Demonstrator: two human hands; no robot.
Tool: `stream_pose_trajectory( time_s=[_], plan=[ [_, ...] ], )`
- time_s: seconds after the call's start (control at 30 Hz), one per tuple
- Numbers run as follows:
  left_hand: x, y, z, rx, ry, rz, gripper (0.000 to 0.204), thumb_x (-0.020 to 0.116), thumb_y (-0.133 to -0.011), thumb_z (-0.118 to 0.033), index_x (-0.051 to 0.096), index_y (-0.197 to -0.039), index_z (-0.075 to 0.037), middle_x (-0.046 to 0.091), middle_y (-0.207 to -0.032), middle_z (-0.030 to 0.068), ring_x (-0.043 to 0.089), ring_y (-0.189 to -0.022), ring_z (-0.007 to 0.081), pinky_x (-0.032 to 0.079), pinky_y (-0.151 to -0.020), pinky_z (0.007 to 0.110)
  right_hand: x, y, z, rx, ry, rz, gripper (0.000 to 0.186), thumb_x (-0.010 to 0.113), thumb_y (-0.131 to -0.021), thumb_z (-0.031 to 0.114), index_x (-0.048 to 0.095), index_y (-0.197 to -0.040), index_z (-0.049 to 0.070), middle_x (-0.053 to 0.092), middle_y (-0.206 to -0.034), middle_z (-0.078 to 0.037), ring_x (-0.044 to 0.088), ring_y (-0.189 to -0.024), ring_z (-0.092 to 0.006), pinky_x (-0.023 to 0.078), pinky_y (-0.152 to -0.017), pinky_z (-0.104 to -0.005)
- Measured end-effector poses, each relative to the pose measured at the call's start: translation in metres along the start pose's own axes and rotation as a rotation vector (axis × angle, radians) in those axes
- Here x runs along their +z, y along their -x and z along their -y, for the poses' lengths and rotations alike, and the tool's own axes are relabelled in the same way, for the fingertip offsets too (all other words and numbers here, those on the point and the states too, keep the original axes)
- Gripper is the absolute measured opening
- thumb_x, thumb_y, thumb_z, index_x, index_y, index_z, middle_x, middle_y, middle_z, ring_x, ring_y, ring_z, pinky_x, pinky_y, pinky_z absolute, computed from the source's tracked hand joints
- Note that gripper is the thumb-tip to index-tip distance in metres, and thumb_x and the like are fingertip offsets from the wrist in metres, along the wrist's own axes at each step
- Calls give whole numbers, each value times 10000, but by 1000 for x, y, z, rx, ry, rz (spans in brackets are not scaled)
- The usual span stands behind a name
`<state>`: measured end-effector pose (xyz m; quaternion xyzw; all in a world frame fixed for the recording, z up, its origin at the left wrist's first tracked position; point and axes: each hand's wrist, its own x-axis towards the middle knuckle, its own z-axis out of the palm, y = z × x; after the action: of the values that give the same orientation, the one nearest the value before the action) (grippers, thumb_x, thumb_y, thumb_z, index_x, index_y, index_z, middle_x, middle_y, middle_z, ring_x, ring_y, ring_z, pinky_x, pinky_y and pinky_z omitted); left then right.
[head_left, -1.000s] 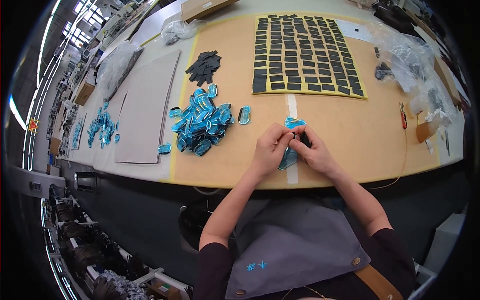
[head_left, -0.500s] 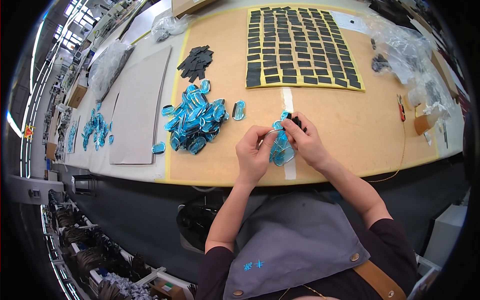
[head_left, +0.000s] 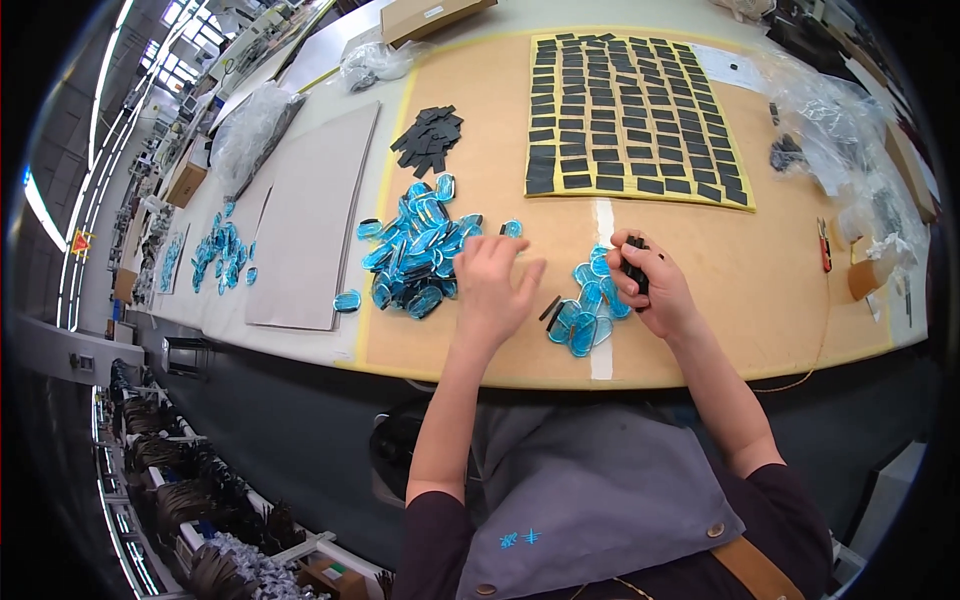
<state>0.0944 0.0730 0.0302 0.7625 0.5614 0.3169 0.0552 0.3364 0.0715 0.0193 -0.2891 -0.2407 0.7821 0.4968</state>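
Note:
My left hand (head_left: 492,285) hovers at the right side of a large pile of shiny blue oval pieces (head_left: 415,240), fingers apart and nothing visible in them. One more blue oval piece (head_left: 511,229) lies just beyond its fingertips. My right hand (head_left: 660,290) is closed around several small black strips (head_left: 635,266); their ends poke out past the thumb. Between the hands, a smaller heap of blue oval pieces (head_left: 585,310) with pale rims spreads over a white tape line, and a loose black strip (head_left: 550,308) rests at its left.
A yellow-edged board (head_left: 650,197) with rows of black rectangles lies at the back. Left of it is a pile of black strips (head_left: 427,140). Grey cardboard sheets (head_left: 310,220) lie on the left; a red-handled tool (head_left: 824,245), orange container (head_left: 868,275) and plastic bags (head_left: 830,110) are on the right.
My left hand has let go of the thin curved piece it pinched and moved left toward the large pile, opening. My right hand has drawn slightly right, still holding black strips. The view has shifted.

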Motion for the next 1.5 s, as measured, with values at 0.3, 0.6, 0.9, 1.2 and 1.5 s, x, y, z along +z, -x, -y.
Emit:
stream_pose_trajectory(
  time_s=[0.3,0.6,0.9,1.2,1.5],
  plan=[
    [32,-34,34,-36,-577,124,324,720,-852,-354,689,-856,-31,692,-868,120,595,-946,286,398,-850,425,3,8,-7,110,153,74,196,493,-1029,305,529,-994,116,462,-722,26,389,-553,-58,258,-452,-209],
    [1,-7,-41,-175,805,138,133,577,-1005,-110,642,-1030,3,659,-769,57,634,-733,138,522,-665,305,16,13,-11,-39,399,24,259,455,-1076,368,530,-1032,123,486,-753,41,433,-599,-49,317,-497,-199],
    [24,19,-63,-246,796,68,199,513,-1044,-118,615,-1168,-1,637,-843,20,576,-657,58,475,-567,222,9,16,-24,-200,395,183,120,545,-1048,198,552,-1055,79,542,-778,40,476,-636,-38,373,-549,-199],
    [18,24,-54,-225,1027,228,222,541,-1020,-61,589,-1232,-19,644,-963,8,587,-854,58,486,-723,225,6,21,-14,44,225,203,142,577,-1017,240,557,-957,113,515,-709,36,465,-566,-51,322,-489,-207],
    [5,23,-72,45,785,70,207,608,-946,7,629,-1152,-1,678,-927,105,654,-826,188,524,-707,314,-4,23,-10,185,80,223,78,592,-976,191,570,-933,130,510,-690,29,445,-520,-58,309,-467,-210]
  ],
)
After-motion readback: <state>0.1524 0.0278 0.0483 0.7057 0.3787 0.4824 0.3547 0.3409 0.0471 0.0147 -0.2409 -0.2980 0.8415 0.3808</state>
